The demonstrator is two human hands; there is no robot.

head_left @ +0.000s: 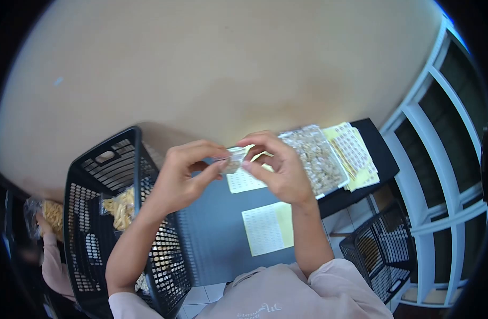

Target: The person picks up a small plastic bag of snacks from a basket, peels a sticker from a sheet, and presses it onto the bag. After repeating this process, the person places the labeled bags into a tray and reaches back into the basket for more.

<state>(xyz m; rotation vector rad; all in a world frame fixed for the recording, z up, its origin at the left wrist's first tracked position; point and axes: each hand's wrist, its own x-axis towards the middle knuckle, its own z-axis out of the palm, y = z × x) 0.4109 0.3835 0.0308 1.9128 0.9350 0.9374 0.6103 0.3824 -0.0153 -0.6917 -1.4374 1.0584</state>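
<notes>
Over the dark table, my left hand (188,173) and my right hand (280,167) are raised close together. Between them is a small clear plastic packet (235,161), its contents too small to make out. My left thumb and fingers pinch one side of it, and my right fingertips close on the other. Below the hands lies a yellow-backed label sheet (244,182). A second label sheet (265,229) is nearer to me. Beside my right hand, a white tray (337,186) holds many small clear packets (314,159).
A tall black plastic basket (140,151) stands at the left with bagged yellowish pieces (121,206) inside. More label sheets (355,151) are stacked right of the tray. Another black basket (379,250) is low at the right. Far left, another person's hand (43,223) touches a bag.
</notes>
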